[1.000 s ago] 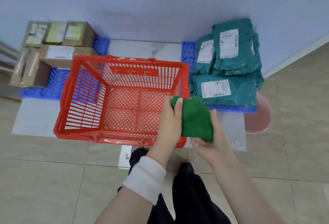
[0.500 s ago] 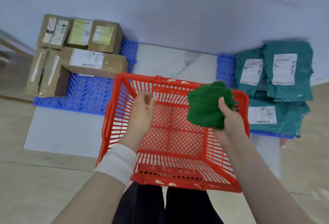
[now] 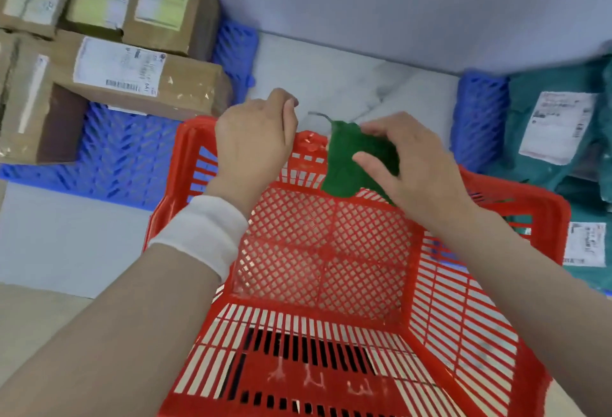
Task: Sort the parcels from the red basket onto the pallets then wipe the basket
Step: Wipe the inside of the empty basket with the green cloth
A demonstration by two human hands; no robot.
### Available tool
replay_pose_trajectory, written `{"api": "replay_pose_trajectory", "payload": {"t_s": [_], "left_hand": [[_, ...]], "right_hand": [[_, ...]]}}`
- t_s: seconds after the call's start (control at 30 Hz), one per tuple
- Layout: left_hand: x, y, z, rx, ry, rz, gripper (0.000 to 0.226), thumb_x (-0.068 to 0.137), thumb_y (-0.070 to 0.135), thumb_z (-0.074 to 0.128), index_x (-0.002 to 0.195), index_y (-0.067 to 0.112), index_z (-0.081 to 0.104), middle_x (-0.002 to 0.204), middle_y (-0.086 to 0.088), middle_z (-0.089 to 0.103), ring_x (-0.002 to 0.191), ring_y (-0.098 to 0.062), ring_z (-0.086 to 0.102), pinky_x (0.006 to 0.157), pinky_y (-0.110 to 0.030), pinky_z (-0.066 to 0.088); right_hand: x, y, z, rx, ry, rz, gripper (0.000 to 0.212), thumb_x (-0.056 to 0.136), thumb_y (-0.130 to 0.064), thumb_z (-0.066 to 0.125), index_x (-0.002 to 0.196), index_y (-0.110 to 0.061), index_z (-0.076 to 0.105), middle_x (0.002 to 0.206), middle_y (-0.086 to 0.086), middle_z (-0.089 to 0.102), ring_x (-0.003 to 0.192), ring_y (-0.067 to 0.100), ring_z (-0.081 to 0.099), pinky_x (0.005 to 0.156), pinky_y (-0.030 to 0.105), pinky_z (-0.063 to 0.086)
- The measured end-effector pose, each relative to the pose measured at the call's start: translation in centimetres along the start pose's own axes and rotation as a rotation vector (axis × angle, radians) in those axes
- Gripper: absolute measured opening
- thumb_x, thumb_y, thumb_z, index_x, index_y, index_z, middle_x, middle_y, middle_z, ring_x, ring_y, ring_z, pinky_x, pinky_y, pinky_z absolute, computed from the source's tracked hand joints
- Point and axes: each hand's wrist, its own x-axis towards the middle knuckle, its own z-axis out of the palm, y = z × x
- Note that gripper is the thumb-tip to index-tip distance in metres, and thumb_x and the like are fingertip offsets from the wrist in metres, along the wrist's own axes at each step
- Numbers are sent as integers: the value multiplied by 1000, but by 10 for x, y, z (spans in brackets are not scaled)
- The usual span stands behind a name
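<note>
Pale wall (image 3: pixel 364 2) and a light stone floor (image 3: pixel 331 68) frame the red basket (image 3: pixel 324 251), which sits in the middle with nothing in it, its mesh bottom showing bare. Left of the basket the cardboard boxes (image 3: pixel 142 75) are stacked on a blue pallet (image 3: pixel 126 158). Right of the basket the teal mailer bags (image 3: pixel 556 125) lie piled on a second blue pallet (image 3: pixel 480 118), so to my eye the sorting is over and only the wiping is left. What has changed in the last second is the hands. A moment ago both were busy with the green cloth (image 3: pixel 347 165) at the basket's near right corner. Then the left hand (image 3: pixel 253 148) hung open over the basket while the cloth sat balled up above the right rim. Now the left hand, a white wristband (image 3: pixel 202 234) on its wrist, has reached the basket's far rim and its fingers curl over that edge, seemingly to steady it. The right hand (image 3: pixel 414 165) grips the cloth between thumb and fingers and holds it against the inside of the far wall, just beside the left hand. I read that as the wipe beginning at the far side. The basket is bright red slatted plastic, with shiny pale spots along the far rim and whitish marks on the near wall.
</note>
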Motion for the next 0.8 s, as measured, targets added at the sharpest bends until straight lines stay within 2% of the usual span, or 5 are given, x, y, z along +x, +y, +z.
{"api": "replay_pose_trajectory", "payload": {"t_s": [0.2, 0.3, 0.53, 0.67, 0.8], "left_hand": [[-2, 4, 0, -44, 68, -5, 37, 93, 28, 27, 100, 12, 60, 58, -8, 61, 49, -30, 55, 48, -29, 20], [-2, 4, 3, -56, 91, -11, 35, 94, 26, 29, 101, 11, 60, 54, -7, 59, 45, -29, 52, 47, -28, 19], [-3, 5, 0, -74, 58, -35, 42, 94, 29, 22, 110, 12, 57, 57, -8, 58, 46, -26, 47, 47, -29, 20], [-3, 6, -2, -85, 61, -43, 42, 94, 29, 22, 111, 12, 57, 55, -4, 53, 46, -22, 44, 47, -29, 22], [-3, 5, -1, -72, 85, -44, 40, 93, 28, 24, 108, 11, 58, 52, 0, 46, 44, -19, 39, 47, -29, 21]], "right_hand": [[15, -9, 31, -384, 50, -36, 49, 93, -38, 29, 87, -4, 63, 77, 15, 65, 67, 35, 61, 53, 33, 32], [25, -7, 33, -384, 95, 84, 46, 95, -37, 34, 78, -7, 64, 73, 18, 65, 66, 38, 60, 53, 31, 24], [50, 5, 16, 20, -245, 256, 50, 97, -44, 32, 70, -9, 58, 70, 6, 52, 74, 25, 47, 62, 30, 28], [32, 9, -9, 413, -191, 215, 20, 92, -42, 46, 86, -33, 63, 75, -22, 61, 68, -8, 52, 62, 6, 36], [17, -3, 13, -39, -231, 17, 46, 85, -48, 54, 127, -30, 51, 119, -9, 61, 106, 14, 56, 87, 31, 41]]}}
